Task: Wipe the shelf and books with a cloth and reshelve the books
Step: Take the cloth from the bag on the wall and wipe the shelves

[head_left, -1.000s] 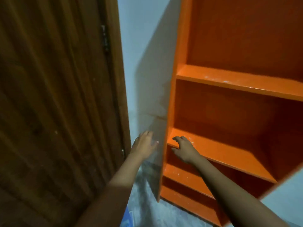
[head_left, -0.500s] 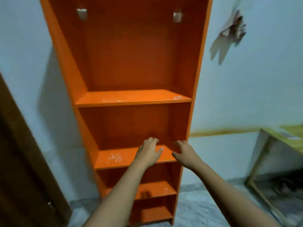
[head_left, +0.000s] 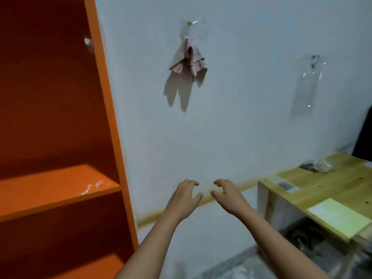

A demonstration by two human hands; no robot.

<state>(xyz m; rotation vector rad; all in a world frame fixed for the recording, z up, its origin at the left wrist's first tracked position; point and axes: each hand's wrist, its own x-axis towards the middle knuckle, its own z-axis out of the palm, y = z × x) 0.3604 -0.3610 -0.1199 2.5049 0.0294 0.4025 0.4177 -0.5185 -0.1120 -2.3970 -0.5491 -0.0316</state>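
An orange bookshelf (head_left: 112, 125) fills the left side, with no books on the boards I can see; white specks lie on one board (head_left: 92, 187). A crumpled pinkish cloth (head_left: 188, 57) hangs from a hook high on the pale wall, to the right of the shelf. My left hand (head_left: 186, 196) and my right hand (head_left: 227, 195) are held out side by side in front of the wall, well below the cloth, fingers curled and apart, holding nothing. No books are in view.
A low wooden table (head_left: 330, 190) stands at the right with a light pad (head_left: 340, 217), a small dark object (head_left: 284, 186) and a crinkled plastic bag (head_left: 317, 167) on it. A clear plastic sleeve (head_left: 306, 89) is taped to the wall. Grey floor shows below.
My view has swung right, from the door and shelf's left side to the wall with the cloth. Both hands have left the shelf board and now hover before the wall.
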